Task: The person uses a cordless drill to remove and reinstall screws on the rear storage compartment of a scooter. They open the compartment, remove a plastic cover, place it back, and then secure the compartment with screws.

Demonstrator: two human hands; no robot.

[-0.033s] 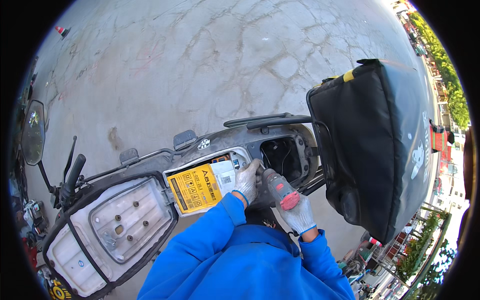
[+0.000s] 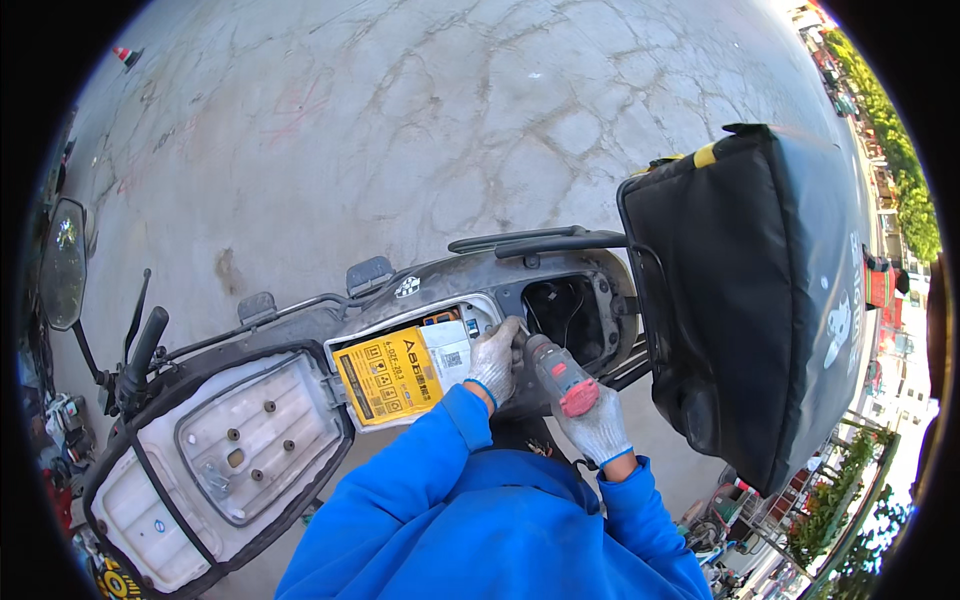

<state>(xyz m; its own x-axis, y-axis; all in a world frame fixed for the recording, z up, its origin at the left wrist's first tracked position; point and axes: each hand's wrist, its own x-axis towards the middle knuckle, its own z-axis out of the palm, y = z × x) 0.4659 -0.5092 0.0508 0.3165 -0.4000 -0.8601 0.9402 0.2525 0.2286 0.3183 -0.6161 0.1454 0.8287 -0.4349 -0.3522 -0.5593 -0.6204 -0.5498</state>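
Note:
My right hand (image 2: 593, 425), in a pale knit work glove, grips a grey and red cordless drill (image 2: 556, 370). The drill's nose points up and left, toward the rim between two open compartments of an electric scooter (image 2: 440, 283). My left hand (image 2: 493, 358), gloved too, is closed at the drill's front end. Its fingertips meet there, and whatever they pinch is hidden. Left of that hand, a yellow printed carton sheet (image 2: 388, 376) and a white paper (image 2: 450, 354) lie over the under-seat compartment. Right of the drill, thin wires show inside the dark rear compartment (image 2: 562, 308).
The seat (image 2: 258, 440) is flipped open to the left, underside up. A large black delivery box (image 2: 715, 290) stands at the scooter's rear. Handlebar grip (image 2: 152, 340) and mirror (image 2: 65, 262) stick out at far left. A traffic cone (image 2: 124, 56) stands on the cracked concrete.

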